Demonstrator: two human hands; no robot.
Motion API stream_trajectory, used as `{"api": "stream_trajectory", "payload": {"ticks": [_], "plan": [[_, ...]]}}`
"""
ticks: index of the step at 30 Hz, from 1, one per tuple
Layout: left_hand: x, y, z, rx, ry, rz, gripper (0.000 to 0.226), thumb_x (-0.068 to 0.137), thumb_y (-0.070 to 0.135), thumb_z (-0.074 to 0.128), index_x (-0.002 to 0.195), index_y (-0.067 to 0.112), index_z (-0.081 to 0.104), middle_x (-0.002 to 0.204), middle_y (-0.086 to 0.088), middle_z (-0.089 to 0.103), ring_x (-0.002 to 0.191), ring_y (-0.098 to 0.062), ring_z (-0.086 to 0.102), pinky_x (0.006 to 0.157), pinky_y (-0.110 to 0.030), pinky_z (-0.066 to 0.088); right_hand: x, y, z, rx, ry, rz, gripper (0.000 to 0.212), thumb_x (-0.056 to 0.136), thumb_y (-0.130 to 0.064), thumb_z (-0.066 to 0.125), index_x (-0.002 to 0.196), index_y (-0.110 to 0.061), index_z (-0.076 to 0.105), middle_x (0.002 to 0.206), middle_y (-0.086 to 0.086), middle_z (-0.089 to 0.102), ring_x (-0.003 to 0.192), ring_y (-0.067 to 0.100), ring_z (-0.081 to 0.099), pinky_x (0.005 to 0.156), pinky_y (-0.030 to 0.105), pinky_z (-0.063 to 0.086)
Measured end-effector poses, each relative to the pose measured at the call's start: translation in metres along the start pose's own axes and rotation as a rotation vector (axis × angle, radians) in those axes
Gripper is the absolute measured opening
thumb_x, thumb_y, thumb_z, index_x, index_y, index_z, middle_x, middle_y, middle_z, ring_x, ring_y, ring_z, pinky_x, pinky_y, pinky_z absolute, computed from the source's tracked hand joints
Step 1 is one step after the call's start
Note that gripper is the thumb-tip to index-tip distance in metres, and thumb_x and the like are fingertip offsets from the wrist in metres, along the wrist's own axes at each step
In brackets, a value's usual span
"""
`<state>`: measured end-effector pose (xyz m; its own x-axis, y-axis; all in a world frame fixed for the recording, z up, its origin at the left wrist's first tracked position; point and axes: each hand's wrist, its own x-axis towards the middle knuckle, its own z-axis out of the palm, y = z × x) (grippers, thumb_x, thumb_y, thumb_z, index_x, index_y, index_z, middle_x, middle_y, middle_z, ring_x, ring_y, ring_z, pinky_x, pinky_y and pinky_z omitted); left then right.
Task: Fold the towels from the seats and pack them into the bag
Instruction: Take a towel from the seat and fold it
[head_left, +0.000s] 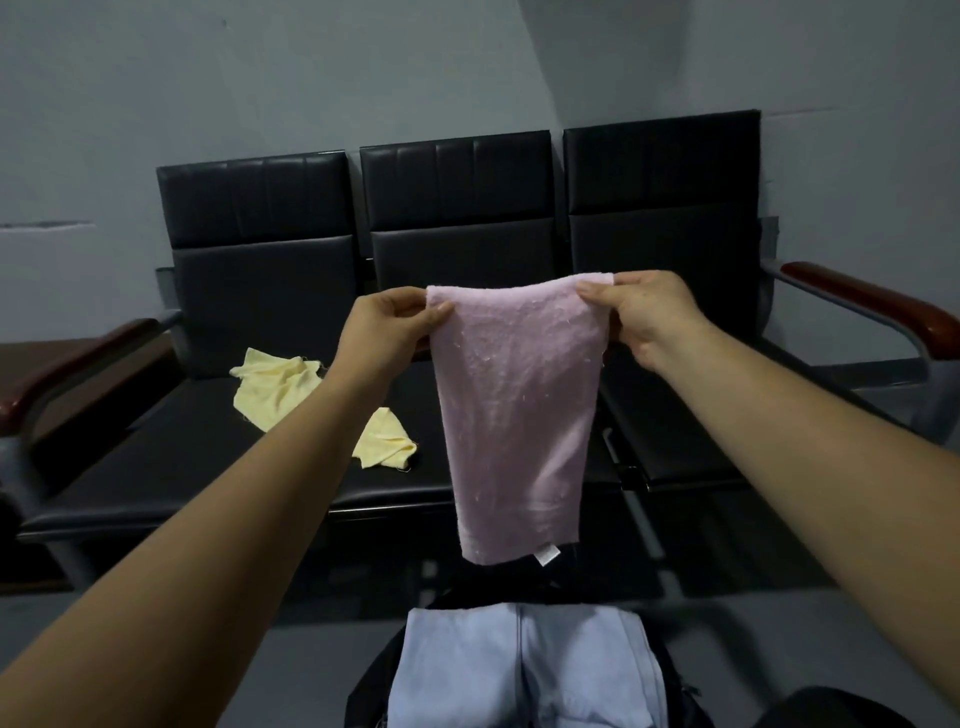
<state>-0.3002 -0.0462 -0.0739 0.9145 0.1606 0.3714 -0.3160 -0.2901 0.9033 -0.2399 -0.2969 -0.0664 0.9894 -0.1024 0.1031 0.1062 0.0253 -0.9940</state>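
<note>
- Left hand (395, 322) pinches the pink towel (514, 410) at its top left corner, thumb on the front, fingers curled behind
- Right hand (641, 317) pinches the top right corner the same way; the top edge is stretched between the two hands
- Pink towel hangs in the air in front of the middle seat (457, 182), narrower toward its lower end, with a small white tag (548, 555) at the bottom edge
- Yellow towel (275, 387) lies crumpled on the left seat, partly hidden behind the left forearm
- Black bag (373, 686) sits open on the floor below the hanging towel, with a pale blue towel (519, 670) folded in it
- Brown armrest (878, 306) at the right end of the row, another at the left end
</note>
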Motion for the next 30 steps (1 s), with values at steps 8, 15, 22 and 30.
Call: {"api": "stream_trajectory", "payload": {"ticks": [8, 15, 22, 30], "plan": [[0.064, -0.028, 0.024, -0.075, 0.096, -0.112, 0.024, 0.089, 0.028, 0.075, 0.110, 0.016, 0.075, 0.103, 0.000, 0.076, 0.102, -0.018, 0.071, 0.096, -0.040, 0.057, 0.072, 0.000, 0.032, -0.110, 0.095, 0.002, 0.041, 0.086, -0.017, 0.081, 0.121, -0.006, 0.064, 0.102, 0.008, 0.068, 0.094, 0.024, 0.068, 0.081, 0.036, 0.060], [0.144, -0.018, 0.043, -0.140, 0.195, -0.087, 0.040, 0.089, 0.029, 0.075, 0.125, 0.014, 0.069, 0.120, 0.000, 0.070, 0.109, -0.013, 0.062, 0.100, -0.029, 0.047, 0.153, -0.032, 0.058, -0.101, 0.124, -0.103, 0.030, 0.090, -0.021, 0.075, 0.118, -0.009, 0.069, 0.107, 0.007, 0.072, 0.093, 0.020, 0.070, 0.076, 0.029, 0.059], [0.161, -0.010, 0.044, -0.215, 0.186, -0.044, 0.030, 0.090, 0.027, 0.074, 0.118, 0.017, 0.070, 0.104, 0.012, 0.069, 0.089, 0.006, 0.056, 0.067, -0.007, 0.036, 0.166, -0.040, 0.049, 0.017, 0.019, -0.193, 0.026, 0.094, -0.025, 0.071, 0.118, -0.015, 0.071, 0.110, 0.000, 0.072, 0.098, 0.012, 0.066, 0.081, 0.024, 0.053], [0.053, -0.135, 0.059, -0.094, 0.070, -0.341, 0.008, 0.075, 0.023, 0.076, 0.072, 0.018, 0.071, 0.075, -0.004, 0.068, 0.078, -0.019, 0.060, 0.072, -0.030, 0.046, 0.094, 0.136, 0.023, -0.085, -0.041, 0.264, 0.010, 0.086, -0.013, 0.074, 0.095, -0.012, 0.073, 0.097, 0.011, 0.072, 0.088, 0.025, 0.064, 0.064, 0.026, 0.042]]}}
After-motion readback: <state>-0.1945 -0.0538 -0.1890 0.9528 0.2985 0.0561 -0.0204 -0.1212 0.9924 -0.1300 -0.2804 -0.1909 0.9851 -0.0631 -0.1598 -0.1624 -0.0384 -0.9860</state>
